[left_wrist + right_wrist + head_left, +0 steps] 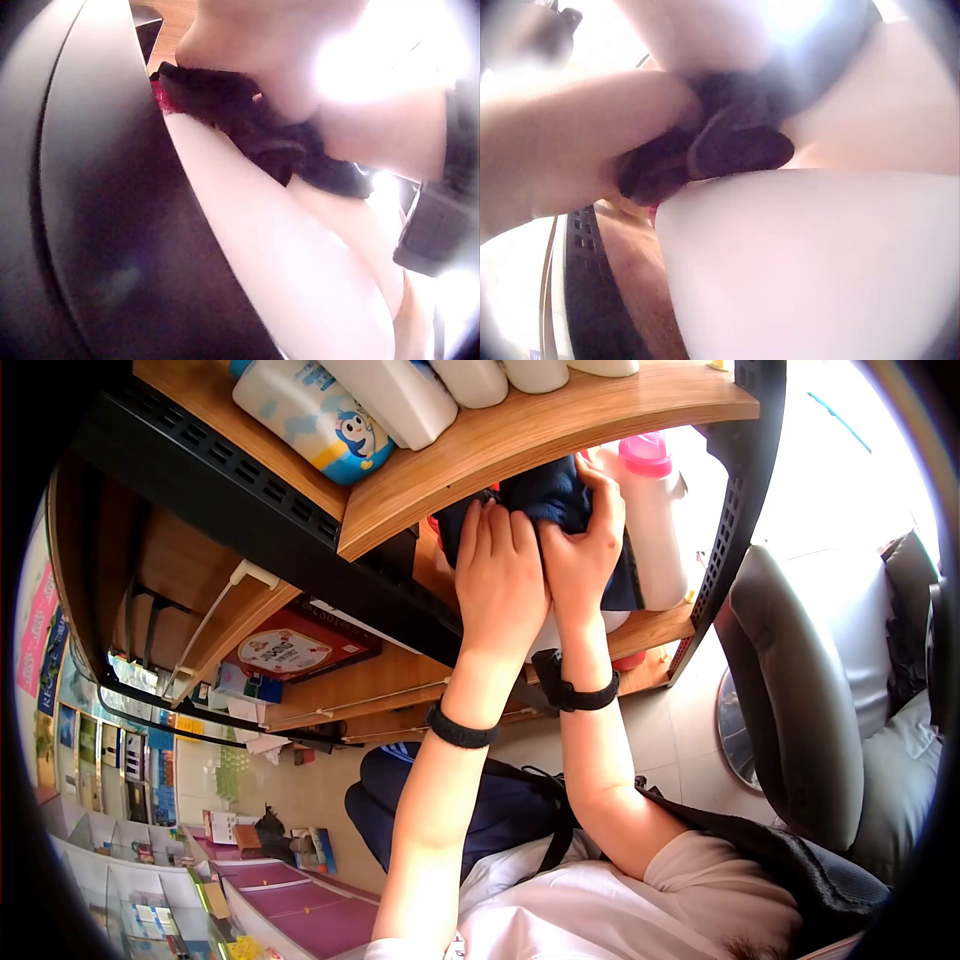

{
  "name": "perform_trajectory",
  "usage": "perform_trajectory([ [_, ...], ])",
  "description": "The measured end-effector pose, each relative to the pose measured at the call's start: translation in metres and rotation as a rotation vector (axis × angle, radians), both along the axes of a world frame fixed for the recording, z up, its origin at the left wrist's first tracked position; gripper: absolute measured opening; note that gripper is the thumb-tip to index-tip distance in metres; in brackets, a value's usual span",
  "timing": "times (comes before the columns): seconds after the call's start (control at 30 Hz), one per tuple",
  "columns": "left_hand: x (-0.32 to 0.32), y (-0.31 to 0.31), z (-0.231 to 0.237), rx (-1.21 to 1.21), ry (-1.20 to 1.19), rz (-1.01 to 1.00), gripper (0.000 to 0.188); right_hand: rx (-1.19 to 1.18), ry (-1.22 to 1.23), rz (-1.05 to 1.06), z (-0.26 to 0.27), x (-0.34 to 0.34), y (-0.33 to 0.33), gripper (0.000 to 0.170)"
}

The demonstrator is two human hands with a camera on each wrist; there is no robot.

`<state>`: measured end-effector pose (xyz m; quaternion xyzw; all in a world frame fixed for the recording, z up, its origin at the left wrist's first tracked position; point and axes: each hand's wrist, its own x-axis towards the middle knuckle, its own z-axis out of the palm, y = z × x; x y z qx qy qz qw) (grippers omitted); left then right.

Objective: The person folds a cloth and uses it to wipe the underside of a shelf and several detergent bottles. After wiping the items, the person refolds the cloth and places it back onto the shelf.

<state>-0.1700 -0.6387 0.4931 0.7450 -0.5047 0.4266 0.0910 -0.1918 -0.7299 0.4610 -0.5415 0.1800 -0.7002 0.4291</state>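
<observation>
Both hands reach side by side under the upper shelf, onto a bunched dark navy cloth (550, 495). My left hand (500, 575) lies over the cloth's left part, fingers pointing away and bent down onto it. Around its right side, my right hand (588, 545) curls with thumb and fingers gripping. Folds of the same dark cloth (247, 112) show at the fingers in the left wrist view, close against a smooth white bottle-like surface (262, 247). In the right wrist view, cloth (739, 146) bulges out beside the fingers (592, 135). My left fingertips are partly hidden.
A white bottle with a pink cap (655, 530) stands right of the hands. Above, the wooden shelf edge (560, 435) carries several white bottles. The black perforated post (725, 540) bounds the right. A dark chair (800, 690) stands beyond it; a red box (300, 640) sits at left.
</observation>
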Motion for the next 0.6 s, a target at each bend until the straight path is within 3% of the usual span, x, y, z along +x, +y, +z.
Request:
perform_trajectory([
  [0.23,-0.01,0.02,-0.028,-0.164,0.112,-0.138,0.022,-0.023,-0.063,-0.045,-0.016,-0.008,0.007,0.044],
  [0.43,-0.022,0.013,-0.033,-0.084,0.092,-0.249,0.033,0.264,-0.062,-0.206,-0.063,-0.001,0.027,0.038],
  [0.57,-0.028,-0.008,-0.027,-0.159,-0.164,-0.333,0.032,0.435,-0.214,-0.186,-0.063,-0.005,0.029,0.026],
  [0.6,-0.03,-0.011,-0.025,-0.134,-0.146,-0.327,0.035,0.522,-0.339,0.069,-0.059,-0.018,0.02,0.025],
])
